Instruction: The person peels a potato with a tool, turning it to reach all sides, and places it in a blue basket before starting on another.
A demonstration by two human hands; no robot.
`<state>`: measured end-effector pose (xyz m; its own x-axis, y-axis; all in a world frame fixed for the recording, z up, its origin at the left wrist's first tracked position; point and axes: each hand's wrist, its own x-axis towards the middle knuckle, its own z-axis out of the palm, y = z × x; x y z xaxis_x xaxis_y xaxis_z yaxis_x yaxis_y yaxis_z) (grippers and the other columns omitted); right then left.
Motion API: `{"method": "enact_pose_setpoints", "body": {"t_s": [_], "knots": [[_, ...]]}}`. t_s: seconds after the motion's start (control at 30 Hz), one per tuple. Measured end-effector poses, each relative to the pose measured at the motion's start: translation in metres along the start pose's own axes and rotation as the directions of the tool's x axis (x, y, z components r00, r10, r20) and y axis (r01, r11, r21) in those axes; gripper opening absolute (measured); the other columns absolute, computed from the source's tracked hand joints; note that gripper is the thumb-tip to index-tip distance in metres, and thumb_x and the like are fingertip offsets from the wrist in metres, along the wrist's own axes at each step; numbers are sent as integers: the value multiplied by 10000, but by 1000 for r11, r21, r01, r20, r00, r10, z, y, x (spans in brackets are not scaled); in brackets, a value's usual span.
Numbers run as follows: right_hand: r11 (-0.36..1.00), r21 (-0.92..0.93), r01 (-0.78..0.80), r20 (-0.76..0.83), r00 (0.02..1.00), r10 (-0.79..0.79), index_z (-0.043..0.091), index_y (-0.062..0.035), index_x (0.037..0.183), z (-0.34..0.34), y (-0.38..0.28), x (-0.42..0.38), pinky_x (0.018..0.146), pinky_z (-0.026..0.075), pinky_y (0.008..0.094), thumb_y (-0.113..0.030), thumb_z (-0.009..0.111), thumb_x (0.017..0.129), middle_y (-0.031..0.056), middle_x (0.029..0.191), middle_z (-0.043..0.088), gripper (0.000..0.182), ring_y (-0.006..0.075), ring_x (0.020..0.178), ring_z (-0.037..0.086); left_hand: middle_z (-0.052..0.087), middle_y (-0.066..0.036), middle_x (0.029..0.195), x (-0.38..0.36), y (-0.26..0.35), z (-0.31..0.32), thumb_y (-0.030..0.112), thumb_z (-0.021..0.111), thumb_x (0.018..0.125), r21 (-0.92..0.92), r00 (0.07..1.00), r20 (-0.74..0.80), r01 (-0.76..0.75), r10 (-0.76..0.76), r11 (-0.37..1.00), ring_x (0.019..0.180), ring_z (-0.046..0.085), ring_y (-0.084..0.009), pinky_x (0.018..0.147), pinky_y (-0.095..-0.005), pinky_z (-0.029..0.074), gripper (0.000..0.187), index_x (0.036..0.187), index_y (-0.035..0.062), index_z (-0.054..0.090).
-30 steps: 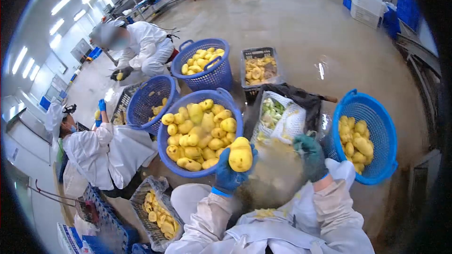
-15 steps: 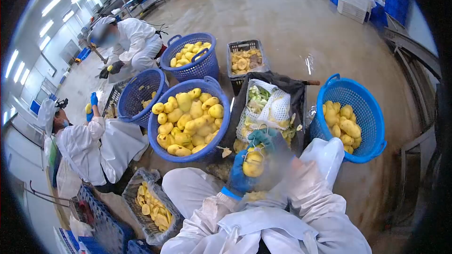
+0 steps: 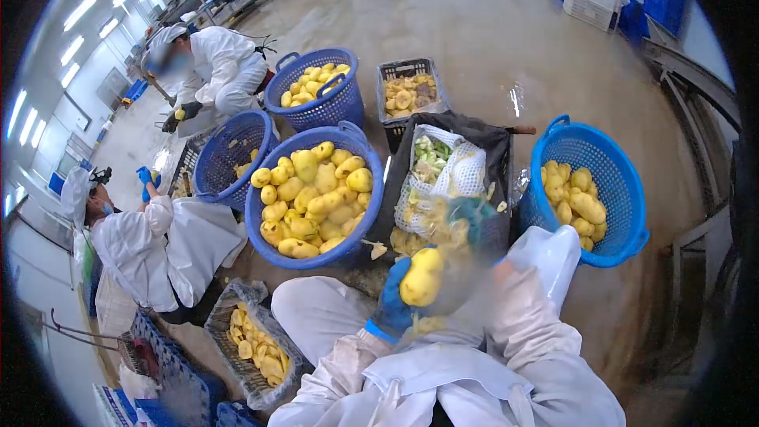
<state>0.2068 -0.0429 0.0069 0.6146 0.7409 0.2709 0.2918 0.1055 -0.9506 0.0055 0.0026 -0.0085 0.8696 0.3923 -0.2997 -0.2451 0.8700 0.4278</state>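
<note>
My left hand [image 3: 387, 304], in a blue glove, is closed around a peeled yellow potato [image 3: 421, 278] above my lap. My right hand [image 3: 472, 220], in a teal glove, is smeared by motion just beyond the potato. Whatever its fingers hold is too blurred to make out. Under the right hand stands a crate [image 3: 500, 190] lined with black plastic, with a white foam net [image 3: 466, 172] and greenish scraps in it. To the left, a large blue-purple basket [image 3: 369, 190] is full of yellow potatoes [image 3: 324, 202].
A bright blue basket [image 3: 624, 190] with potatoes stands at right. More baskets, including one with potatoes [image 3: 320, 115], stand beyond. A lined crate of slices [image 3: 257, 348] sits by my left knee. Two co-workers in white [image 3: 150, 245] sit at left.
My right hand has moved away from the potato, up and to the right over the crate. My left hand still holds the potato, now tilted and slightly lower. The seated co-worker's gloved hand has lowered.
</note>
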Motion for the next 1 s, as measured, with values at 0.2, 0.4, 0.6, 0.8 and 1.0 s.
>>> {"method": "enact_pose_setpoints", "body": {"t_s": [0.2, 0.4, 0.6, 0.8, 1.0], "knots": [[979, 171, 112, 141, 980, -137, 640, 5, 996, 23, 7, -27, 746, 498, 296, -116, 461, 930, 92, 923, 652, 226, 162, 788, 629, 544, -156, 1264, 10, -4, -25, 467, 509, 913, -316, 995, 35, 102, -96, 943, 1123, 555, -331, 891, -446, 512, 555, 1324, 97, 468], [940, 332, -77, -80, 991, 109, 648, -3, 991, -15, 26, 9, 767, 498, 309, -81, 452, 916, 103, 933, 656, 224, 176, 804, 633, 553, -163, 1247, 6, 2, -19, 485, 469, 923, -263, 984, 97, 169, -148, 950, 1144, 536, -354, 858, -440, 524, 583, 1318, 57, 464], [970, 79, 230, -27, 973, -229, 654, 3, 979, 1, 11, -8, 761, 501, 316, -62, 435, 907, 98, 955, 656, 239, 179, 808, 635, 521, -169, 1291, 14, 0, -30, 430, 468, 928, -160, 979, 45, 202, -198, 966, 1177, 525, -325, 915, -450, 497, 544, 1336, 69, 453], [964, 245, 104, 46, 992, -118, 655, 8, 949, 10, -12, -14, 748, 499, 309, -136, 475, 909, 89, 908, 661, 234, 174, 780, 632, 552, -139, 1264, 28, -19, -79, 381, 487, 932, 208, 998, -44, -42, 53, 977, 1167, 536, -305, 947, -445, 476, 496, 1331, 87, 458], [925, 379, 19, -122, 992, 29, 630, 13, 1015, -10, -7, -1, 743, 500, 301, -202, 471, 961, 81, 939, 656, 273, 165, 780, 622, 576, -143, 1228, 12, -10, -26, 434, 497, 919, 462, 967, 90, -252, 238, 850, 1115, 568, -312, 909, -451, 497, 512, 1310, 104, 489]]}}
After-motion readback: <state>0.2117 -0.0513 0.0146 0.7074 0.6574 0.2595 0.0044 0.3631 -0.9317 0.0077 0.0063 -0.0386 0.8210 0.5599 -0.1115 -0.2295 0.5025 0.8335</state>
